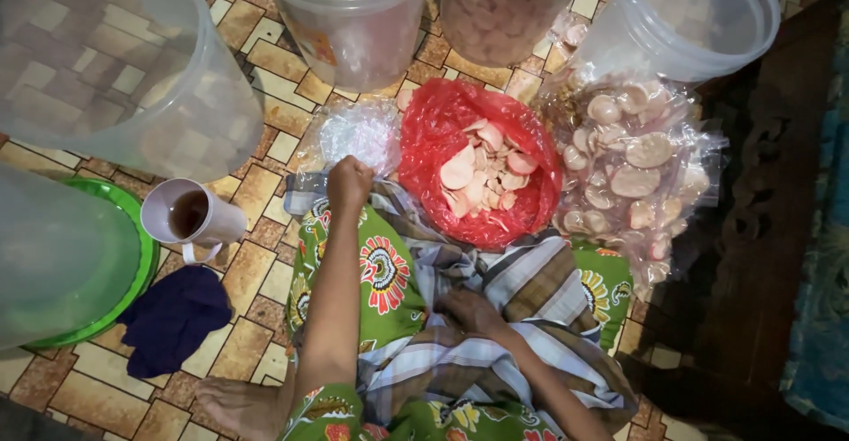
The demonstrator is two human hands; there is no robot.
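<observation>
Clear bag (358,131) edge in clenched left hand (349,182) grip; right hand (470,310) grip unclear, on striped cloth (495,317).

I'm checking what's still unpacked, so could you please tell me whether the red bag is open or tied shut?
Open: the red bag has its mouth spread wide, showing the pale crackers inside.

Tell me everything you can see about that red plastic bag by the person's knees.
The red plastic bag is thin, glossy and crinkled, lying open on the tiled floor with its mouth spread wide. Inside sits a heap of pale pink and cream crackers, round and flat. Its near edge touches the striped cloth over the person's lap. A clear bag of larger crackers presses against one side; the left hand, closed in a fist, is just beside the other.
</observation>
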